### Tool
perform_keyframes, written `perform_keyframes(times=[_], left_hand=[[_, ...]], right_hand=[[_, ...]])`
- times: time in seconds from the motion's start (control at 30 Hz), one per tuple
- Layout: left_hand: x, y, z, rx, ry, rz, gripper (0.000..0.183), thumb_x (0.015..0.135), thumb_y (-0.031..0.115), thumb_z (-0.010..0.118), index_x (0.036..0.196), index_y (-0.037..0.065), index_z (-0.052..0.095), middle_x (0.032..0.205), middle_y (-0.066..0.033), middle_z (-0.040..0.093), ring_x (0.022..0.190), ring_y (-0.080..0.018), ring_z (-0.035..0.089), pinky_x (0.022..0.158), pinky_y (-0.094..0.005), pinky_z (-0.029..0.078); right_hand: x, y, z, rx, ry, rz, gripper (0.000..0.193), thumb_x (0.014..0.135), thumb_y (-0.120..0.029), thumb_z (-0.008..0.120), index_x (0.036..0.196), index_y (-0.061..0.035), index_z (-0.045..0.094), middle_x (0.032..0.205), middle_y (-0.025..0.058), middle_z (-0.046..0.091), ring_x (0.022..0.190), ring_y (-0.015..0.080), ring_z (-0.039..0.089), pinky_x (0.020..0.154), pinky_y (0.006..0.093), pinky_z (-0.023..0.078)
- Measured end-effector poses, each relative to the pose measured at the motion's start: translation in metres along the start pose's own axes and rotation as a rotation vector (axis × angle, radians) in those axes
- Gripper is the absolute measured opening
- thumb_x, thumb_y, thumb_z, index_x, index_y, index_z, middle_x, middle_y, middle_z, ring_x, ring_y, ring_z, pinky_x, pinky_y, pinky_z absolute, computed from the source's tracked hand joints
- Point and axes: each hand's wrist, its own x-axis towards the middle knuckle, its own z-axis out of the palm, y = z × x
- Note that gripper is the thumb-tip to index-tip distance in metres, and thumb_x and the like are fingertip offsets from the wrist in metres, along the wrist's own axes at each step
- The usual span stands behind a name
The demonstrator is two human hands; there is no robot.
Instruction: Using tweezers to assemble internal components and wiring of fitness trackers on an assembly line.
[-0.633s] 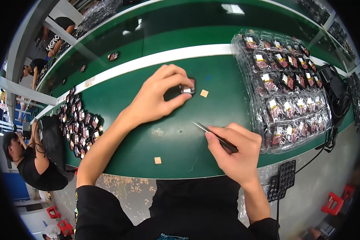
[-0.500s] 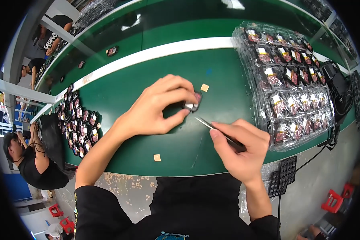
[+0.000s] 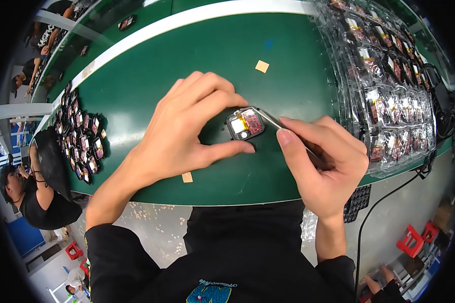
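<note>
A small rounded-square device (image 3: pixel 245 124) lies on the green table, its open black case showing a white block, yellow tape and a red circuit board. My left hand (image 3: pixel 192 123) is curled around it from the left, fingertips at its upper edge and thumb along its lower side. Metal tweezers (image 3: pixel 274 121) are pinched in my right hand (image 3: pixel 328 161). Their tips meet the upper right corner of the device.
Clear plastic trays (image 3: pixel 384 101) of similar devices are stacked at the right. More devices (image 3: pixel 81 136) lie heaped at the left. Small tan squares (image 3: pixel 262 66) dot the green table (image 3: pixel 151 70). A person (image 3: pixel 43 177) sits beyond the left end.
My left fingers have spread, uncovering the device's inside. The tweezers have moved up to its upper right corner. The view has shifted, with the table appearing higher.
</note>
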Motion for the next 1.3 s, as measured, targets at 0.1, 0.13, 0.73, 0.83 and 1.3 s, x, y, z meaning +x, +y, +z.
perform_keyframes(times=[0.1, 0.13, 0.73, 0.83, 1.3], left_hand=[[-0.003, -0.004, 0.001, -0.079, 0.029, -0.026, 0.058, 0.068, 0.014, 0.101, 0.12, 0.004, 0.079, 0.114, -0.009, 0.07, 0.104, -0.0293, 0.067, 0.089, -0.0396, 0.055], [-0.003, -0.004, -0.001, -0.087, 0.026, -0.034, 0.058, 0.068, 0.014, 0.101, 0.12, 0.004, 0.079, 0.114, -0.009, 0.07, 0.104, -0.0293, 0.067, 0.089, -0.0396, 0.055], [-0.006, -0.021, -0.007, -0.239, -0.12, 0.05, 0.061, 0.071, 0.031, 0.099, 0.121, 0.0, 0.083, 0.098, -0.0079, 0.076, 0.085, -0.0206, 0.066, 0.079, -0.0341, 0.043], [-0.007, -0.021, -0.005, -0.281, -0.104, 0.026, 0.061, 0.07, 0.032, 0.099, 0.121, 0.0, 0.084, 0.098, -0.0079, 0.076, 0.081, -0.0194, 0.063, 0.077, -0.0336, 0.042], [-0.006, -0.022, -0.008, -0.279, -0.081, -0.042, 0.059, 0.068, 0.032, 0.1, 0.116, 0.002, 0.083, 0.087, -0.0039, 0.071, 0.069, -0.013, 0.049, 0.072, -0.0304, 0.039]], right_hand=[[-0.001, 0.0, 0.002, -0.002, -0.009, 0.029, 0.019, 0.084, 0.005, 0.087, 0.103, 0.0033, 0.085, 0.069, 0.003, 0.065, 0.051, 0.0049, 0.047, 0.048, 0.0247, 0.034], [-0.001, 0.0, 0.001, -0.004, -0.018, 0.038, 0.018, 0.084, 0.005, 0.086, 0.102, 0.0034, 0.085, 0.069, 0.0029, 0.065, 0.051, 0.0049, 0.047, 0.048, 0.0245, 0.034], [0.002, -0.002, -0.002, -0.189, -0.244, 0.062, 0.017, 0.084, 0.011, 0.08, 0.1, 0.0058, 0.084, 0.071, 0.0012, 0.064, 0.06, 0.0037, 0.053, 0.055, 0.022, 0.034], [0.001, -0.002, -0.001, -0.168, -0.232, 0.094, 0.017, 0.084, 0.011, 0.08, 0.1, 0.0058, 0.084, 0.071, 0.0013, 0.064, 0.06, 0.0041, 0.054, 0.055, 0.022, 0.034], [-0.003, 0.002, 0.004, -0.277, -0.154, -0.13, 0.029, 0.075, 0.012, 0.085, 0.102, 0.0019, 0.087, 0.074, 0.0014, 0.068, 0.055, 0.0023, 0.046, 0.051, 0.0226, 0.03]])
